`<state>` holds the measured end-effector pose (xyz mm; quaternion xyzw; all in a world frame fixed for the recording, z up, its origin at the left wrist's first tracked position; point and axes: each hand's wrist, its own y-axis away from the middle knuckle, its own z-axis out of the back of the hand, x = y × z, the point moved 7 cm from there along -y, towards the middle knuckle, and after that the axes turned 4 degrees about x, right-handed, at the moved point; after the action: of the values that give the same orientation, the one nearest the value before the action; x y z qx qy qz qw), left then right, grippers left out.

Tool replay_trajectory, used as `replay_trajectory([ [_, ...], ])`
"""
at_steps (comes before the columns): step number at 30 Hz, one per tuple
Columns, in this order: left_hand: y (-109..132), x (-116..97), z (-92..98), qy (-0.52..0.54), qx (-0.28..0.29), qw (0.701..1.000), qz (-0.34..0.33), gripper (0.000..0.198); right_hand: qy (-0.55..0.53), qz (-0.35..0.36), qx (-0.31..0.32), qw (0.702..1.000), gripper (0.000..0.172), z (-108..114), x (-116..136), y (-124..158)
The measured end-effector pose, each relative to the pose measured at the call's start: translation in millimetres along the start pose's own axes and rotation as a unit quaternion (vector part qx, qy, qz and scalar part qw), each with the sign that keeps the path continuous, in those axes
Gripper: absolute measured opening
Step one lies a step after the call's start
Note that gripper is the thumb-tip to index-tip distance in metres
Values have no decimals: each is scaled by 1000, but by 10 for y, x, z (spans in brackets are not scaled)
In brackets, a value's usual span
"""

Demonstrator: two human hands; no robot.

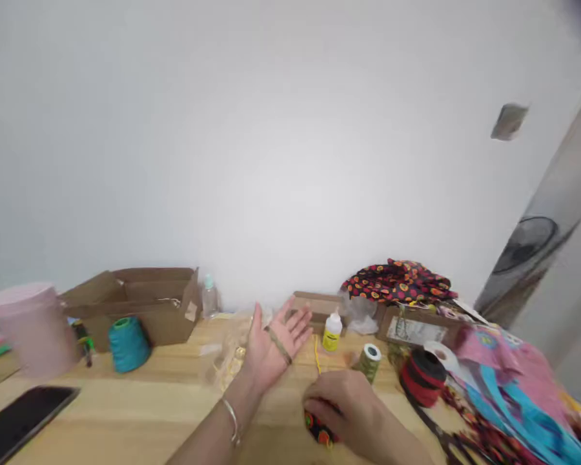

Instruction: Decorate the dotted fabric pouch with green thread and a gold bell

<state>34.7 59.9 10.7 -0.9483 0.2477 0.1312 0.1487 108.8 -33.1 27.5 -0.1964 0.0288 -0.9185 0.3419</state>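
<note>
Palm up and fingers spread, my left hand [275, 339] is raised over the middle of the table. An olive-green strip [278, 345] lies across its palm; I cannot tell if it is thread or ribbon. My right hand [346, 403] is closed, palm down, on a small black patterned fabric piece [318, 429] with orange and red spots. Most of that piece is hidden under the fingers. Yellow yarn [317, 354] trails on the table just beyond this hand. An olive thread spool [369, 363] and a yellow-labelled glue bottle [332, 330] stand behind it.
On the left are a phone [22, 423], a pink canister [33, 329], a teal thread cone [128, 344] and an open cardboard box [159, 323]. Right of my hands lie a black-and-red roll [423, 378], scissors [452, 442], patterned cloth [399, 281] and pink fabric [523, 374].
</note>
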Motion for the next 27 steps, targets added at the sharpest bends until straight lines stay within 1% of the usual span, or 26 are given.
replay_trajectory([
  [2, -22, -70, 23, 16, -7, 999, -42, 67, 33, -8, 5, 999, 24, 0, 5, -29],
  [5, -22, -145, 39, 19, -4, 998, -61, 65, 57, -15, 7, 998, 22, 20, 2, -26],
  [8, 24, -154, 26, 1, 9, 1000, -23, 63, 60, -23, -1, 998, 22, 93, -11, 29],
  [11, 94, -93, -15, -3, 18, 999, 31, 63, 71, -37, -11, 997, 20, 200, -20, 74],
  [13, 128, -51, -66, 6, 28, 998, 53, 66, 84, -44, -16, 995, 19, 252, -19, 82],
  [15, 144, -43, -123, 21, 42, 997, 56, 68, 96, -46, -16, 994, 19, 261, -15, 80],
  [18, 143, -84, -167, 37, 55, 997, 42, 68, 98, -41, -9, 994, 21, 201, 2, 85],
  [23, 137, -132, -91, 9, 41, 998, 37, 65, 99, -30, -10, 995, 22, 122, 63, 123],
  [25, 148, -103, -59, -12, 31, 998, 48, 63, 102, -26, -14, 994, 21, 153, 95, 125],
  [27, 171, -22, -45, -33, 24, 996, 81, 63, 109, -22, -25, 994, 21, 226, 128, 105],
])
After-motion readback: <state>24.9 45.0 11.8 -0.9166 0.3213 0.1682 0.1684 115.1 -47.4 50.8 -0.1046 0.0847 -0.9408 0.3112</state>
